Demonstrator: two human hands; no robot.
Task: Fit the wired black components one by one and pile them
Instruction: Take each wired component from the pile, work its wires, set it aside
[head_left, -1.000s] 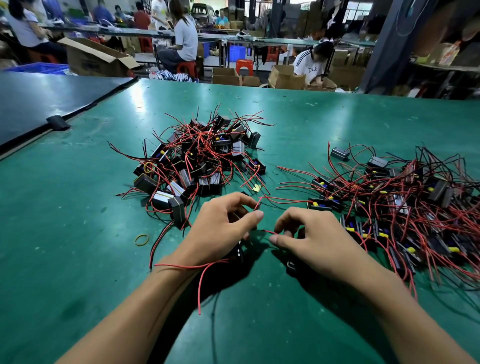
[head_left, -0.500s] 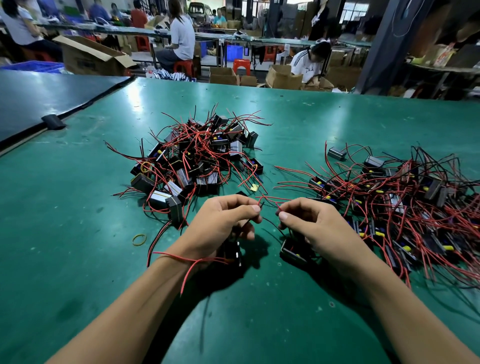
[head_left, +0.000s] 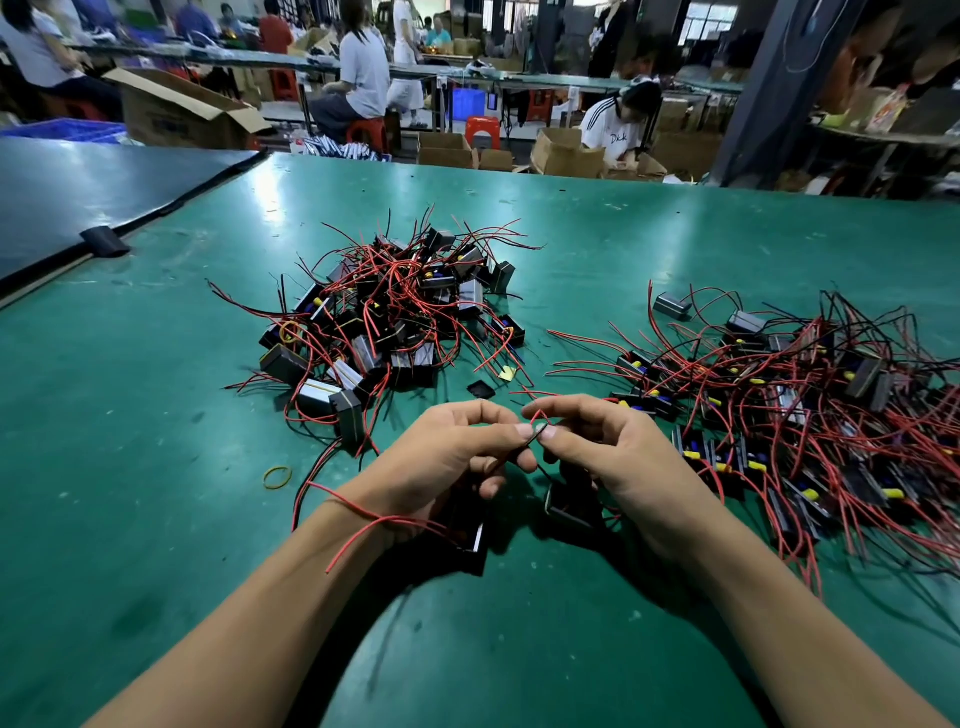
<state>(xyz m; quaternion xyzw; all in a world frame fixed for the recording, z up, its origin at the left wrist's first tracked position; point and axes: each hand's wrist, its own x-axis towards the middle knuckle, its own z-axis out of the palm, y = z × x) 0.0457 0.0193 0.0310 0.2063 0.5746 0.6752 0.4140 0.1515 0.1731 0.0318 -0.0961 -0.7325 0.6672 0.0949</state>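
Head view: my hands meet low over the green table (head_left: 156, 519), thumb tips almost touching. My left hand (head_left: 452, 462) and right hand (head_left: 623, 462) each pinch the same thin black lead (head_left: 535, 435) between thumb and forefinger, the other fingers curled. Its short visible length slants up toward the right. One black component (head_left: 474, 540) sits under my left palm and a second (head_left: 570, 506) just under my right. I cannot tell which one the lead belongs to. A red wire (head_left: 358, 522) drapes across my left wrist. The left pile (head_left: 395, 322) lies ahead, nearer my left hand, and I judge it the finished one. The right heap (head_left: 805, 410) spreads beside my right hand.
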